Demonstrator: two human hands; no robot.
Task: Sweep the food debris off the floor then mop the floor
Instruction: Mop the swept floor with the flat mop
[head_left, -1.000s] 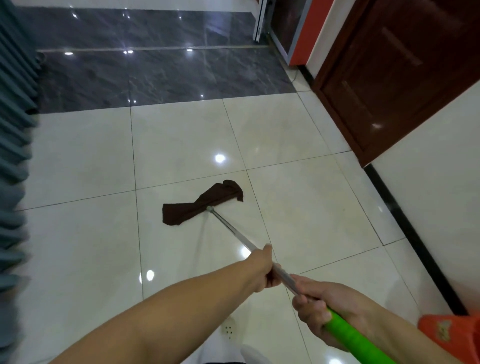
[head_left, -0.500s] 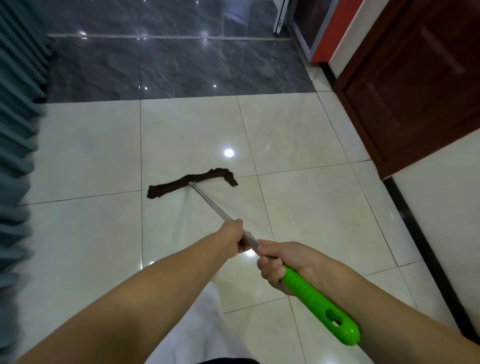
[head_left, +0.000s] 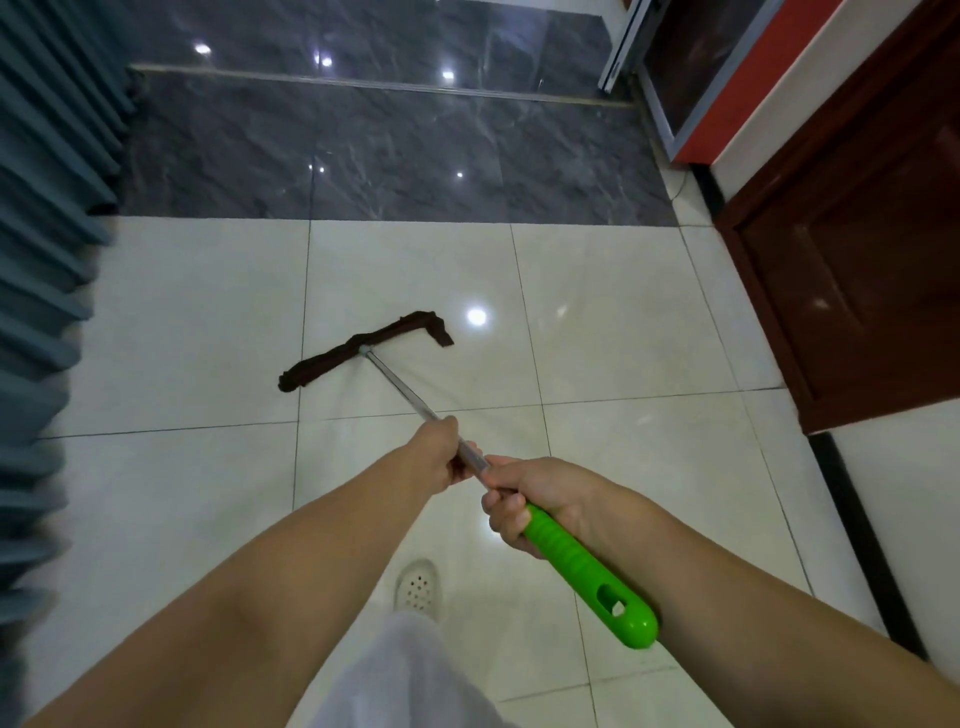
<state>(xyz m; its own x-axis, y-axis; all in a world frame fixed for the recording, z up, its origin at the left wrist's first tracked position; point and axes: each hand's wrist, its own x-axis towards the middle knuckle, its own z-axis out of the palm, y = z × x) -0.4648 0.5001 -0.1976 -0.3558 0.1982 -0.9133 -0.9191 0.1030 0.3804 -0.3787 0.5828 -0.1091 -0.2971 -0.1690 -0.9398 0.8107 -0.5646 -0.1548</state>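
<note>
A person holds a mop (head_left: 415, 400) with both hands on a pale tiled floor (head_left: 649, 312).

The mop's brown cloth (head_left: 358, 351) lies flat on a tile ahead, near a grey marble strip (head_left: 389, 156). The left hand (head_left: 436, 452) grips the metal pole; the right hand (head_left: 524, 506), just behind, grips the green handle (head_left: 587, 571). A white shoe (head_left: 417, 590) shows below, a curtain (head_left: 47, 208) left, a brown door (head_left: 852, 260) right.

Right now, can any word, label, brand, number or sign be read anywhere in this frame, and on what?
None: no readable text shows on the mop handle, the dark mop cloth, the floor tiles, the wooden door or the shoe.
</note>
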